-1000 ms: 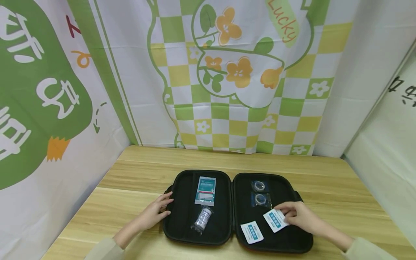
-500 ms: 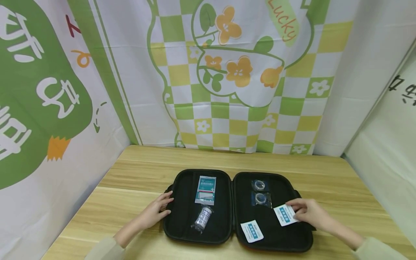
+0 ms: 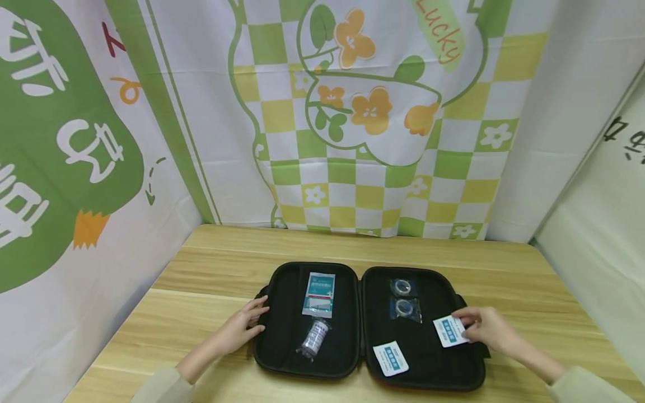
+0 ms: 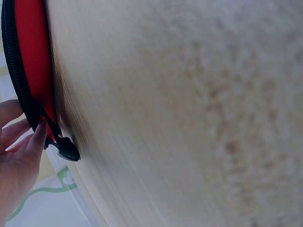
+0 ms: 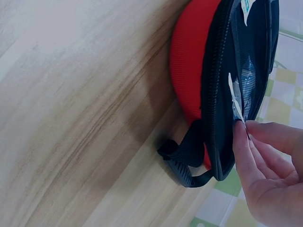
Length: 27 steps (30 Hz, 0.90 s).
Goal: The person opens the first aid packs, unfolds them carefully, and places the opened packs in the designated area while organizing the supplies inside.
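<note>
An open black-lined first-aid case (image 3: 282, 358) with a red outer shell lies on the table. At its left edge, my left hand (image 3: 237, 330) touches the rim with relaxed fingers. Over the right half, my right hand (image 3: 491, 330) pinches a white-and-blue square sachet (image 3: 450, 331) between thumb and fingers; in the right wrist view the sachet (image 5: 235, 99) appears edge-on. A second such sachet (image 3: 391, 359) lies lower left in that half, below two clear-wrapped rings (image 3: 403, 287), possibly tape rolls. In the left half lie a teal packet (image 3: 319, 295) and a wrapped white roll (image 3: 314, 338).
The wooden table (image 3: 201, 274) extends around the case. A patterned curtain (image 3: 373, 196) hangs behind the table, with printed cloth at both sides. Black strap loops with buckles (image 5: 177, 172) stick out from the case's sides.
My right hand has moved right with the pinched sachet, from near the middle of the right half toward its right edge. My left hand has stayed at the left rim.
</note>
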### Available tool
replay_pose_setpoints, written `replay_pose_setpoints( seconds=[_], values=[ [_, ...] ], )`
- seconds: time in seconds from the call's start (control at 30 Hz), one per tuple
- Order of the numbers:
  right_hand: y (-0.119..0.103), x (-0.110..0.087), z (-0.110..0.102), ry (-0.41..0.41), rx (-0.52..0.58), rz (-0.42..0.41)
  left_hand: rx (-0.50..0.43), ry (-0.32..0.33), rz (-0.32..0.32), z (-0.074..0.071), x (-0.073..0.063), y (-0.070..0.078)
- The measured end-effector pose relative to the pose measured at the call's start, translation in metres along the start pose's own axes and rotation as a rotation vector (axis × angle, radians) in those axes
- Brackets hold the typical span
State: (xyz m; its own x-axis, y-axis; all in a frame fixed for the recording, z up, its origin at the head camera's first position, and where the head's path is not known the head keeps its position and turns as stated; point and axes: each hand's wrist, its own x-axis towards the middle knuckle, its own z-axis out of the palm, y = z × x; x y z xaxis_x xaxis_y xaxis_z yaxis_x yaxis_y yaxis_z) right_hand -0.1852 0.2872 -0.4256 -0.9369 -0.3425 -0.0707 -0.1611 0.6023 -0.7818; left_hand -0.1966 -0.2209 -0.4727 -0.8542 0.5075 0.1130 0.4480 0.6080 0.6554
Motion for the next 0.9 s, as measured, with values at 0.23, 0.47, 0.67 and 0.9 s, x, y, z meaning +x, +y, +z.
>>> replay_pose_setpoints(
  seconds=[0.23, 0.47, 0.67, 0.9],
  values=[
    [0.004, 0.003, 0.003, -0.013, -0.006, 0.054, 0.003, 0.002, -0.001, 0.001, 0.000, 0.000],
    [0.006, 0.006, 0.009, -0.051, 0.076, 0.022, -0.010, 0.002, -0.011, 0.000, 0.000, 0.000],
    [0.003, 0.009, 0.014, -0.054, 0.120, 0.056, -0.012, -0.001, -0.012, 0.000, 0.000, 0.001],
    [0.005, 0.011, 0.021, -0.096, 0.241, 0.066, -0.015, 0.002, -0.012, 0.000, 0.000, 0.001]
  ],
)
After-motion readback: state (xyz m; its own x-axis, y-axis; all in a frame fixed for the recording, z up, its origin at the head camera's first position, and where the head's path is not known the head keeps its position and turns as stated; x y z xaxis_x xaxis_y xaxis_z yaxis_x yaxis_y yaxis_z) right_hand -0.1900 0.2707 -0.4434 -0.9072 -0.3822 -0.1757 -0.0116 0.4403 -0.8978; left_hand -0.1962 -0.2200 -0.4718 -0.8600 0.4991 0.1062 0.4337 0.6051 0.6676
